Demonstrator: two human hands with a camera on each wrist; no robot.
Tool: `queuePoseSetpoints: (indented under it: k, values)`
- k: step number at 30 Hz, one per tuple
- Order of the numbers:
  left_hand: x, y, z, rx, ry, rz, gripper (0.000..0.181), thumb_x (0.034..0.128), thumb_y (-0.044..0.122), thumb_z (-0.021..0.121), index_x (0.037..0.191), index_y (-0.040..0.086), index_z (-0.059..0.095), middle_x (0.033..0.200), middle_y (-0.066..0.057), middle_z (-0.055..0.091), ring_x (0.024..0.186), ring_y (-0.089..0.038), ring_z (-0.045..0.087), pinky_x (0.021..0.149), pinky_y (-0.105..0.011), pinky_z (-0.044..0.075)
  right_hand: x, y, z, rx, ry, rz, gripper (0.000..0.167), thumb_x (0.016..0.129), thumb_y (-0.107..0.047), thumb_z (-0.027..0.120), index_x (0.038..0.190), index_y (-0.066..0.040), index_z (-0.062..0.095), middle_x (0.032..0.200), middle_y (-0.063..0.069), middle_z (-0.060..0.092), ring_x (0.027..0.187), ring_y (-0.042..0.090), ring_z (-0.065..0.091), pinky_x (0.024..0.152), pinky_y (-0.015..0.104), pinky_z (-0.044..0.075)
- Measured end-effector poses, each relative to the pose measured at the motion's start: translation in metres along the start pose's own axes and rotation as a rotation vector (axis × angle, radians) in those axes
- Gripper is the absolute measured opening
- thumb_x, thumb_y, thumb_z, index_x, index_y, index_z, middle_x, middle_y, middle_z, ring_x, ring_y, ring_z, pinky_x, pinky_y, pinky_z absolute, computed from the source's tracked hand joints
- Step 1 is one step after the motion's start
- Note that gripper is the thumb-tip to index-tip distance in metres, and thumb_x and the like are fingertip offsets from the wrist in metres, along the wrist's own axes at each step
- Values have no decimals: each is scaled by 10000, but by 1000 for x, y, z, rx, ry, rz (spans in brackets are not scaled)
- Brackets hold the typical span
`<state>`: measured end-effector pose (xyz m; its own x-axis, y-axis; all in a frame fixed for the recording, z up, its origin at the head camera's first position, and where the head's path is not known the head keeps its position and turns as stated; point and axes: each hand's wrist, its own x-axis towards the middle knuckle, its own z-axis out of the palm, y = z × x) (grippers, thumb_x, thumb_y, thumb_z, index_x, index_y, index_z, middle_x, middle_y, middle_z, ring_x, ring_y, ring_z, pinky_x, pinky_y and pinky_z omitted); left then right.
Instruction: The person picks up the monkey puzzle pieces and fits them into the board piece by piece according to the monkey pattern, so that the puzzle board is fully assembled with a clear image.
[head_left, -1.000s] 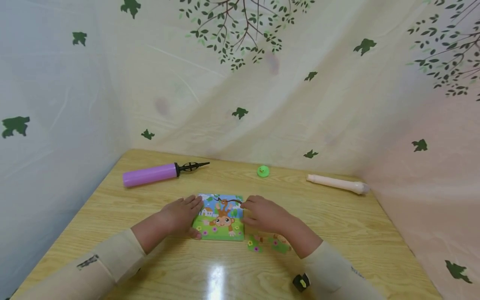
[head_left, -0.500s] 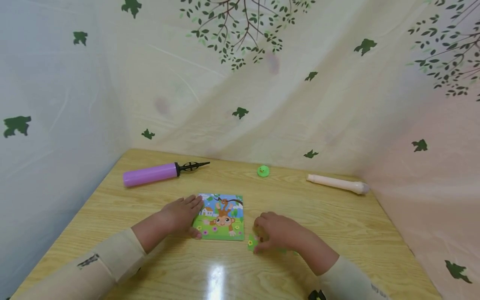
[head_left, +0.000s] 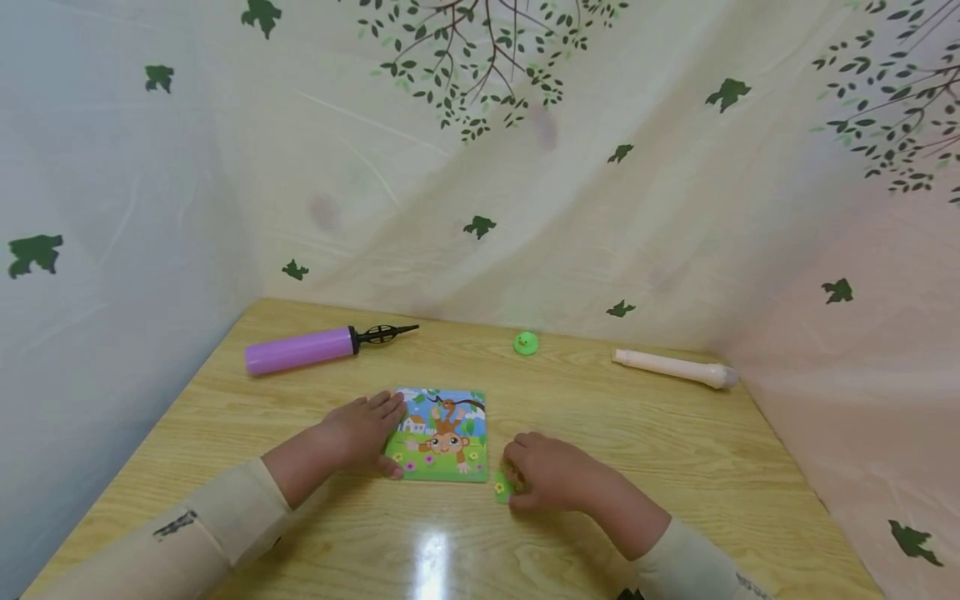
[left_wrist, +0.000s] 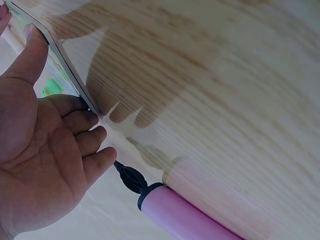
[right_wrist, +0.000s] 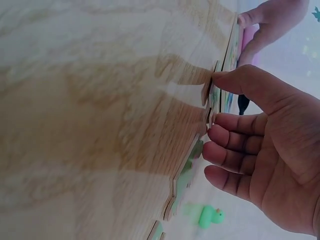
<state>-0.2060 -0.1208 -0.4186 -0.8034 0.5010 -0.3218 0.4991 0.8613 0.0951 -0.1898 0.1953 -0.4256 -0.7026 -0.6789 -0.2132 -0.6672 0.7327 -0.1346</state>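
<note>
A square picture puzzle (head_left: pixel 444 442) with a hanging monkey lies flat on the wooden table. My left hand (head_left: pixel 358 429) rests along its left edge, fingers extended onto the top and thumb at the lower corner. To the right of the puzzle, my right hand (head_left: pixel 551 472) pinches a loose green puzzle piece (head_left: pixel 502 489) between thumb and index finger, partly covering it. In the right wrist view, more loose puzzle pieces (right_wrist: pixel 184 175) lie on the table beside the fingertips. The hand hides these in the head view.
A purple balloon pump (head_left: pixel 300 350) with a black nozzle lies at the back left. Behind the puzzle stands a small green toy duck (head_left: pixel 526 343). At the back right is a pale stick-shaped object (head_left: pixel 671 367). A printed cloth (head_left: pixel 480 275) hangs behind the table (head_left: pixel 420 533).
My right hand has left the puzzle's right edge, moving right and toward me to the loose pieces, where its fingers have closed in on one. The left hand stays in place.
</note>
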Motion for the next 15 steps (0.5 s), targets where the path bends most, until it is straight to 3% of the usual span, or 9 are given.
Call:
queuePoseSetpoints:
  k: [6,11,15]
  values:
    - [-1,1,-2,-1,-5,2,988,846,602,652,1530,-5,276,1621,-169,212,1500,-364,180,1219,-519,211,5,-2,-5,7,18,-7,326,835,-394,723,1019,-174,569,893,-104,474,816,67,442,687,215,437]
    - [-1,1,-1,2,-7,1,989,846,600,653,1530,-6,273,1622,-168,209,1500,-362,179,1221,-515,209,16,-6,-12,-20,69,-59,427,882,-406,689,1176,-112,592,988,-64,561,878,66,510,754,220,507]
    - [0,-1,0,4,-4,-5,993,843,607,651,1533,1,271,1625,-161,206,1502,-358,174,1222,-513,207,27,-12,-17,-17,103,-110,418,905,-404,681,1182,-106,586,1012,-39,586,915,85,541,772,223,522]
